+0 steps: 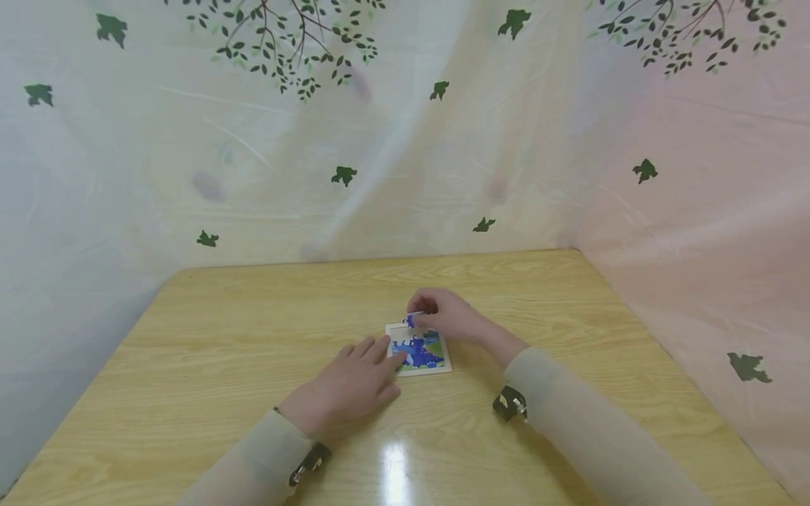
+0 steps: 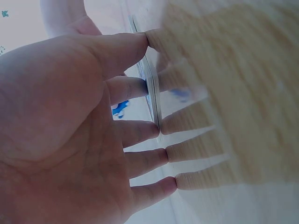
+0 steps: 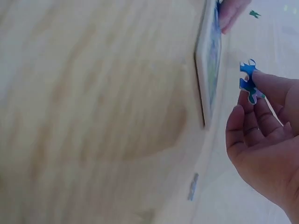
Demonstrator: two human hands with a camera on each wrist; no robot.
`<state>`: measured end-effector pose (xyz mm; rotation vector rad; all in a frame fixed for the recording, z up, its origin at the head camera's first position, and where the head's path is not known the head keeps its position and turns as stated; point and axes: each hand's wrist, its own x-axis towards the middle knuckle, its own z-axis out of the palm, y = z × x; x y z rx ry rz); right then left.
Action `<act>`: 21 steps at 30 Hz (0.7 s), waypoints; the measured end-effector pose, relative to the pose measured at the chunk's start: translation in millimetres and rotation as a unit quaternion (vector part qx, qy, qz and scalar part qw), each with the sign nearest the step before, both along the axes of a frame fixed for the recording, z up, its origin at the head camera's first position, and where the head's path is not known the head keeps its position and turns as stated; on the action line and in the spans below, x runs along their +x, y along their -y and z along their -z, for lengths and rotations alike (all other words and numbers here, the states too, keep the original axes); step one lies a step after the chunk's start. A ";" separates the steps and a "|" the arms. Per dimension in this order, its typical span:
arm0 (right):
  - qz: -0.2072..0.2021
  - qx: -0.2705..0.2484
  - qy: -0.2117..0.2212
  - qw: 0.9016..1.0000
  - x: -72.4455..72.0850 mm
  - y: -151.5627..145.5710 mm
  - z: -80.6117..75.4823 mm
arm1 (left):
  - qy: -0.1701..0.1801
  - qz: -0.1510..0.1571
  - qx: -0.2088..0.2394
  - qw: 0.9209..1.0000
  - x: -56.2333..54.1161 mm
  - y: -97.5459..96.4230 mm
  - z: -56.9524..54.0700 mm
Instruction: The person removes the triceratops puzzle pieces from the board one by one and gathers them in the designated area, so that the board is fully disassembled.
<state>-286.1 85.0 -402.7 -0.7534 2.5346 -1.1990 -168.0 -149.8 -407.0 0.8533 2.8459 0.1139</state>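
A small jigsaw puzzle (image 1: pixel 420 353) in a white-edged tray lies on the table, its picture showing a blue dinosaur-like figure. Pieces fill its lower part, while bare backing shows near the top left. My right hand (image 1: pixel 446 314) holds a blue jigsaw piece (image 3: pixel 248 81) above the tray's far edge, pinched between thumb and fingers. At the tray's left side my left hand (image 1: pixel 354 383) lies with fingers spread, some fingertips touching the tray and others on the table. In the left wrist view, the tray (image 2: pixel 152 88) appears edge-on beside the left fingers.
Beyond the right hand, a small bluish flat thing (image 3: pixel 193 186) lies on the wooden table (image 1: pixel 253 316); its kind is hard to tell. A pale curtain (image 1: pixel 272 140) with leaf prints hangs behind the table and along its sides.
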 end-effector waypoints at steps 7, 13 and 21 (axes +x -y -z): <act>0.043 -0.013 -0.029 0.999 -7.1 -19.1 -10.9 | 0.003 -0.002 0.003 1.000 0.3 0.1 0.2; 0.073 -0.015 -0.038 0.996 -11.1 -41.1 -21.8 | 0.007 -0.003 0.003 1.000 0.8 0.4 -1.6; 0.112 0.000 -0.044 0.993 -18.7 -67.8 -19.4 | 0.007 -0.001 0.006 1.000 2.5 0.3 -3.7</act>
